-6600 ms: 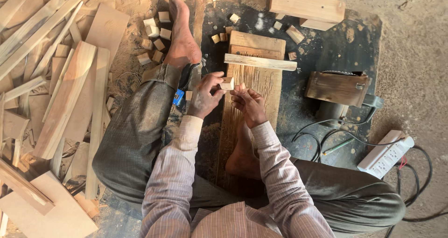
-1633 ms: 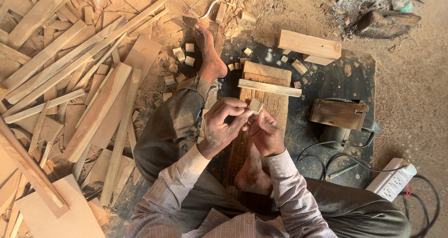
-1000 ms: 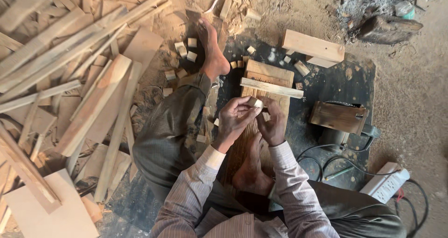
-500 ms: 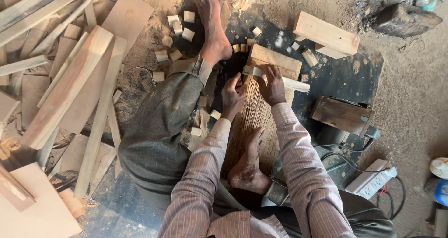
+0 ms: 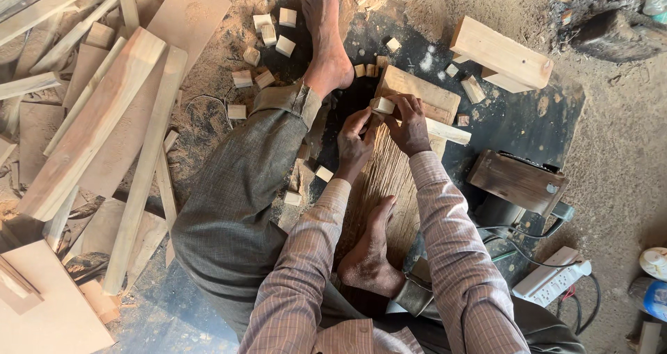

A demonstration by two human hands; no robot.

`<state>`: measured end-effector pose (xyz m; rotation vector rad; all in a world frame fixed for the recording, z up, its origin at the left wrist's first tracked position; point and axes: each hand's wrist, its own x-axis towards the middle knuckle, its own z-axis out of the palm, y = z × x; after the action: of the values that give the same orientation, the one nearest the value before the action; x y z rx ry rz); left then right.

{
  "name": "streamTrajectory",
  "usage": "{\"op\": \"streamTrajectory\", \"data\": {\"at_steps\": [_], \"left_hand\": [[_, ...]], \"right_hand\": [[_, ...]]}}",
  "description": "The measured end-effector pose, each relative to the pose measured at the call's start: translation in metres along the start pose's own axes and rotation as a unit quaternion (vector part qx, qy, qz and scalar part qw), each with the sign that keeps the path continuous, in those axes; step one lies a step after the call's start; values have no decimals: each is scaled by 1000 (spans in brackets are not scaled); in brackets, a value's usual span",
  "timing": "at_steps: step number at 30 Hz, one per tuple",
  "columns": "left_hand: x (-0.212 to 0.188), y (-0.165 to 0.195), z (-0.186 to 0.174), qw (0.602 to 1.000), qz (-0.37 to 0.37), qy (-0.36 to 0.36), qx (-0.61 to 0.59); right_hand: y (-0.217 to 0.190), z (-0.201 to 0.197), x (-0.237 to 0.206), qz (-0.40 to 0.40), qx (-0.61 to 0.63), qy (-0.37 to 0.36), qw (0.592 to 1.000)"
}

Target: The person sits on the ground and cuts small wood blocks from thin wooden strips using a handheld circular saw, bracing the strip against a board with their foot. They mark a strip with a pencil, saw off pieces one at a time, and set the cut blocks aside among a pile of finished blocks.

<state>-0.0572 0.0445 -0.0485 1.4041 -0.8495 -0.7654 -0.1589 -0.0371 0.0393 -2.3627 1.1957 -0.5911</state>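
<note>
Sawdust-strewn dirt floor (image 5: 611, 152), dark mat (image 5: 514, 125), scattered planks (image 5: 90, 125), right hand (image 5: 410, 125) fingers pinching small wooden block (image 5: 384, 105), left hand (image 5: 356, 142) fingers loosely curled beside it

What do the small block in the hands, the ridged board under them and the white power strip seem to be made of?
Small block, held by the right hand: pale raw wood, unfinished, matte cut faces. Ridged board: wood, grain and lengthwise grooves visible, unvarnished. Power strip: probably plastic, smooth white moulded casing.

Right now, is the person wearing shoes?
No, both feet are bare: the left foot lies stretched out in sawdust, the right foot rests on the grooved board.
</note>
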Motion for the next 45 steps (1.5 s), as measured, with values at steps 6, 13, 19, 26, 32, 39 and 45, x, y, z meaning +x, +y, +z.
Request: {"op": "streamTrajectory", "data": {"at_steps": [6,13,19,26,32,39,45], "left_hand": [[-3,-11,0,999,-14,-18,27],[-4,-13,-4,997,-9,-49,59],[-4,-4,-7,995,12,-42,86],[-6,9,-12,990,23,-42,132],[-5,8,-12,987,39,-45,149],[-4,7,-12,984,55,-44,162],[3,18,-16,984,42,-63,159]], "right_hand": [[7,4,-1,2,-11,-2,1000],[11,6,0,16,-15,-8,1000],[13,7,0,-4,-37,-7,999],[12,5,1,-8,-55,-14,998],[15,3,2,-19,-44,-17,999],[18,6,1,-36,-46,1,998],[15,5,4,-5,-30,-11,999]]}}
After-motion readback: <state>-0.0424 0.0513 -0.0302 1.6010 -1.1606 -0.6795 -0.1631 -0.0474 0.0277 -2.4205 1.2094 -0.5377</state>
